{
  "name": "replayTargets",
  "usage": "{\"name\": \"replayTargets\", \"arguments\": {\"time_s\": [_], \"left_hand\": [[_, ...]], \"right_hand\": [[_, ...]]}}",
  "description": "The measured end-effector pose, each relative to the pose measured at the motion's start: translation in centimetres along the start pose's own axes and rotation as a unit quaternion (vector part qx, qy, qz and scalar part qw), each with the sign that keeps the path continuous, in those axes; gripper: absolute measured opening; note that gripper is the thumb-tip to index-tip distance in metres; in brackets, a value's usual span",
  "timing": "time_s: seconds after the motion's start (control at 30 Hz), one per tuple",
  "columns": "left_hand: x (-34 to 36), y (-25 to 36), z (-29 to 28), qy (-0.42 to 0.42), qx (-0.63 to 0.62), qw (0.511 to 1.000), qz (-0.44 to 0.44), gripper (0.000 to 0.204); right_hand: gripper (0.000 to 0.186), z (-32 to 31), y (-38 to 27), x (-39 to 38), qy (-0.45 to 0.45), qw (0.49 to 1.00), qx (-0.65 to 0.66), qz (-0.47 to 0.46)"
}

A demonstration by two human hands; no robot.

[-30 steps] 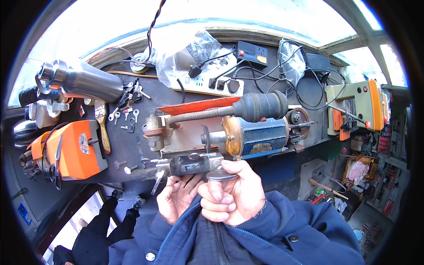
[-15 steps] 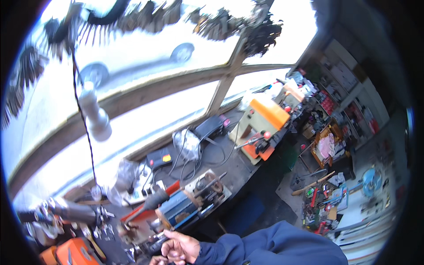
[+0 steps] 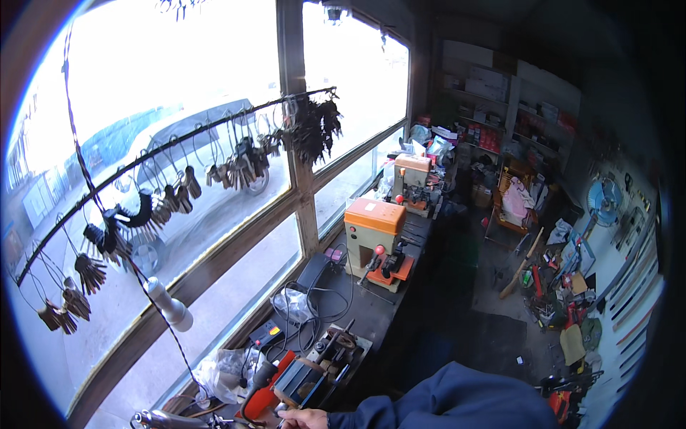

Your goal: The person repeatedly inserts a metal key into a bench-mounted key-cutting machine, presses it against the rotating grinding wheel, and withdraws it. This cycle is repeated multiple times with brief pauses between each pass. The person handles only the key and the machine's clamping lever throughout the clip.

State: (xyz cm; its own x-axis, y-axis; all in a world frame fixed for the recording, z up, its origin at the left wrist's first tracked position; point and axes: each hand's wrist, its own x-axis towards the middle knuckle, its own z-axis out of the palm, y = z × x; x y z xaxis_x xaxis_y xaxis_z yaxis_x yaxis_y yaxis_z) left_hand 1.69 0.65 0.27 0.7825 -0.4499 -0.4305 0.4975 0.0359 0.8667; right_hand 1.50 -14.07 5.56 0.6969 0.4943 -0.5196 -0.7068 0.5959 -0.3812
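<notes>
At the bottom edge of the head view, my right hand [image 3: 306, 418] reaches in from a dark blue sleeve [image 3: 443, 400]. Its fingers look curled, with the thumb side toward the left. The frame's edge cuts off the lower part, so whatever they hold cannot be made out. Close beside the hand is a small blue bench machine [image 3: 300, 379] with a shaft and round wheels. A red tray-like piece [image 3: 261, 402] lies along its left, with a dark grey handle-shaped part [image 3: 261, 376] over it. My left hand is out of sight.
An orange-topped key-cutting machine [image 3: 375, 214] stands farther along the bench, with a similar one [image 3: 413, 171] behind it. Cables and a plastic bag [image 3: 293, 304] lie between. Bunches of keys [image 3: 236, 168] hang from a rod by the window. Tools [image 3: 550, 300] clutter the right side.
The view has swung up, so the bench and my right hand sit lower in the picture. Fingers seen beside that hand earlier are now out of frame.
</notes>
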Motion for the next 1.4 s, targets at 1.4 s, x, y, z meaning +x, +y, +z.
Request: {"name": "replayTargets", "arguments": {"time_s": [1.4], "left_hand": [[-0.7, -5.1, 2.8, 0.096, 0.034, 0.994, 0.050, 0.013]], "right_hand": [[0.043, -3.9, -7.1, -5.0, -0.134, 0.984, -0.100, 0.054]]}}
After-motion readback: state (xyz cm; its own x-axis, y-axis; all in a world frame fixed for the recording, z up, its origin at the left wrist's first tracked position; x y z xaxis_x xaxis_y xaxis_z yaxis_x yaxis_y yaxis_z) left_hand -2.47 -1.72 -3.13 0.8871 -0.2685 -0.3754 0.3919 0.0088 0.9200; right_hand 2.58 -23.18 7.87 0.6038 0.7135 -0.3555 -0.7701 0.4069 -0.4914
